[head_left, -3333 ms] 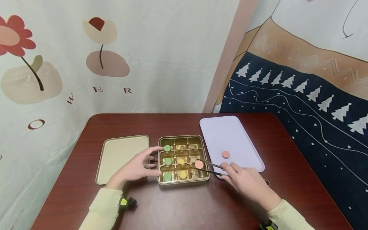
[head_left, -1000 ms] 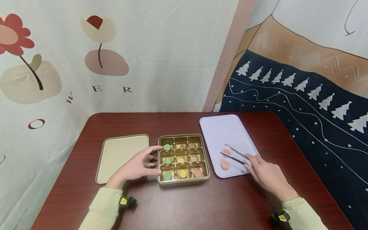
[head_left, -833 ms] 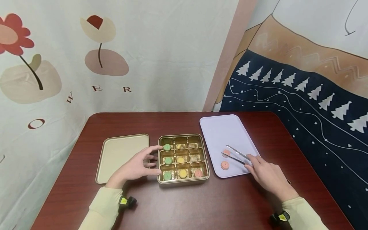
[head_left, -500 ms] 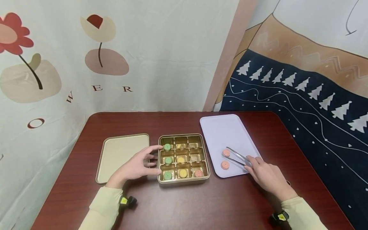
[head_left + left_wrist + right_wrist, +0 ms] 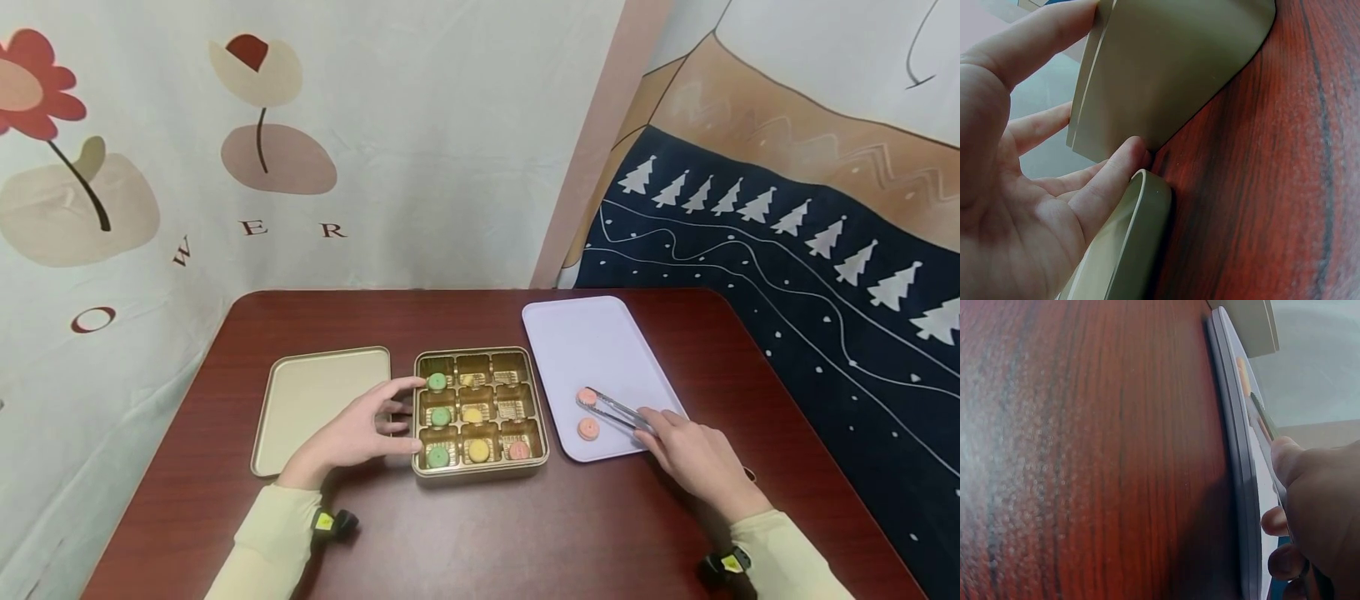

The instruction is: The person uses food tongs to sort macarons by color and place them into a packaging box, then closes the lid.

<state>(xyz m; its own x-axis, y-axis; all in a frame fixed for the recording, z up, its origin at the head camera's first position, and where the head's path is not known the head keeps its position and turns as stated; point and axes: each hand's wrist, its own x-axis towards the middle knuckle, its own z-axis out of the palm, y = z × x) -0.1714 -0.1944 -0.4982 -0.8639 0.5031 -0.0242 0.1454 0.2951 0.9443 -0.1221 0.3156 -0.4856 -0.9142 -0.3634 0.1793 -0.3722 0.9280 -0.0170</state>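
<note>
In the head view my right hand point(image 5: 701, 462) holds metal tongs point(image 5: 622, 412) over the lilac tray point(image 5: 592, 333). The tips stand on either side of a pink macaron point(image 5: 587, 397). Another pink macaron point(image 5: 588, 428) lies nearer me on the tray. My left hand point(image 5: 367, 429) spreads along the left side of the gold tin point(image 5: 480, 473), with fingertips at its wall in the left wrist view. The tin's divided insert holds a column of green macarons point(image 5: 440, 416), a column of yellow macarons point(image 5: 477, 451) and one pink macaron point(image 5: 518, 450) at the front right.
The tin's shallow lid point(image 5: 318, 400) lies left of the tin, partly under my left hand. Everything rests on a dark red wooden table point(image 5: 480, 533). Printed curtains point(image 5: 450, 167) hang behind it and to the right.
Earlier the tongs carried a pink macaron over the tin; it now sits in the front right compartment. The tongs have moved to the tray and closed in around another macaron. My left hand stayed put.
</note>
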